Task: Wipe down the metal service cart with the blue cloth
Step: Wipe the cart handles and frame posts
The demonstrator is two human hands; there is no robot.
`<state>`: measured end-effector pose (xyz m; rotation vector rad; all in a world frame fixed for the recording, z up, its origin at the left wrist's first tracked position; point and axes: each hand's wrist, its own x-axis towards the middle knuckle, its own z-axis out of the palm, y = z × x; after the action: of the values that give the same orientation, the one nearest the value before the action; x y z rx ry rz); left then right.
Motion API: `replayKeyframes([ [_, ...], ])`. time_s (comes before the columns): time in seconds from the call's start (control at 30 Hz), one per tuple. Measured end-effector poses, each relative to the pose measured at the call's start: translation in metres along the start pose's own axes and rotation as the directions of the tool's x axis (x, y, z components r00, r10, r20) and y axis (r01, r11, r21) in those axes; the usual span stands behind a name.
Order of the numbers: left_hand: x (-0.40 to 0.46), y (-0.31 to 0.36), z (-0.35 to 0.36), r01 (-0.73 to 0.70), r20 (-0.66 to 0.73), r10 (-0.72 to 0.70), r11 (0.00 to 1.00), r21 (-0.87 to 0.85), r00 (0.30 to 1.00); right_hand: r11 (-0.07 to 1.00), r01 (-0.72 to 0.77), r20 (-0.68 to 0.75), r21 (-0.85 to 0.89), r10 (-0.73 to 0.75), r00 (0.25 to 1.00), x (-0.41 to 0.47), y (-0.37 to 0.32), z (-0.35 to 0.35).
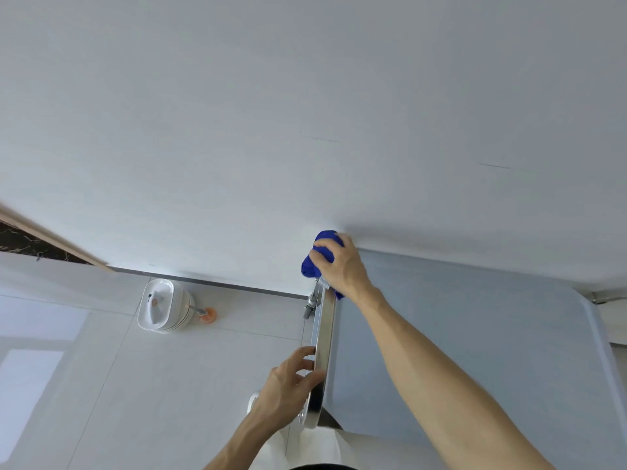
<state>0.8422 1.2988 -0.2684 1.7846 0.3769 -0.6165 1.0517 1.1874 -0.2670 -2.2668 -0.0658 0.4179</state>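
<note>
1. Left hand (288, 385) near the viewer, fingers curled round the rail of the metal service cart (322, 351); steadies it.
2. Rail's long axis runs away toward the wall.
3. Right hand (339, 266) at the far end, gripping the bunched blue cloth (314, 268); likely stroke back along the rail.

Open floor (101, 385) is left at lower left, passage toward the upper centre being blocked by the wall (305, 113) and stacked white dishes (159, 305) at left centre.
</note>
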Motion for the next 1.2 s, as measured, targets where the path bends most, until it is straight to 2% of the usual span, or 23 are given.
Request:
replayKeyframes([
  [0.13, 0.000, -0.002, 0.001, 0.017, 0.009, -0.016, 1.000, -0.012, 1.000, 0.976, 0.197, -0.066, -0.092, -0.203, 0.977, -0.075, 0.024, 0.030],
  [0.27, 0.001, 0.002, 0.000, 0.035, 0.013, -0.035, 0.999, -0.007, 0.999, 0.974, 0.213, -0.084, -0.081, -0.219, 0.972, -0.072, 0.031, 0.033],
  [0.37, 0.000, 0.003, 0.000, 0.039, 0.002, -0.039, 0.999, 0.009, 0.999, 0.990, 0.137, -0.059, -0.044, -0.140, 0.988, -0.020, 0.020, 0.016],
  [0.5, -0.003, 0.004, 0.002, 0.045, -0.025, -0.044, 0.999, 0.018, 0.999, 0.987, -0.120, 0.118, 0.103, 0.108, 0.987, 0.054, 0.001, -0.016],
  [0.6, -0.004, 0.004, 0.003, 0.047, -0.042, -0.045, 0.998, 0.043, 0.998, 0.985, -0.167, 0.177, 0.032, 0.159, 0.971, 0.071, -0.003, -0.017],
  [0.67, -0.006, 0.002, 0.003, 0.044, -0.047, -0.043, 0.998, 0.037, 0.998, 0.991, -0.133, 0.110, 0.014, 0.131, 0.985, 0.056, -0.004, -0.009],
  [0.77, -0.007, -0.002, 0.003, 0.023, -0.042, -0.022, 1.000, 0.020, 0.999, 0.997, 0.040, -0.004, 0.060, -0.040, 0.999, 0.003, 0.005, 0.003],
  [0.9, -0.006, 0.000, 0.005, -0.003, -0.044, 0.003, 1.000, -0.007, 0.999, 0.971, 0.237, -0.008, 0.036, -0.237, 0.971, -0.091, 0.030, 0.028],
  [1.0, -0.008, -0.003, 0.005, 0.012, -0.041, -0.011, 1.000, 0.009, 0.999, 0.967, 0.249, 0.041, 0.054, -0.251, 0.967, -0.111, 0.040, 0.032],
  [1.2, -0.019, -0.008, 0.014, 0.030, -0.070, -0.026, 0.998, 0.047, 0.997, 0.988, 0.154, 0.055, 0.030, -0.155, 0.986, -0.039, 0.017, 0.008],
])
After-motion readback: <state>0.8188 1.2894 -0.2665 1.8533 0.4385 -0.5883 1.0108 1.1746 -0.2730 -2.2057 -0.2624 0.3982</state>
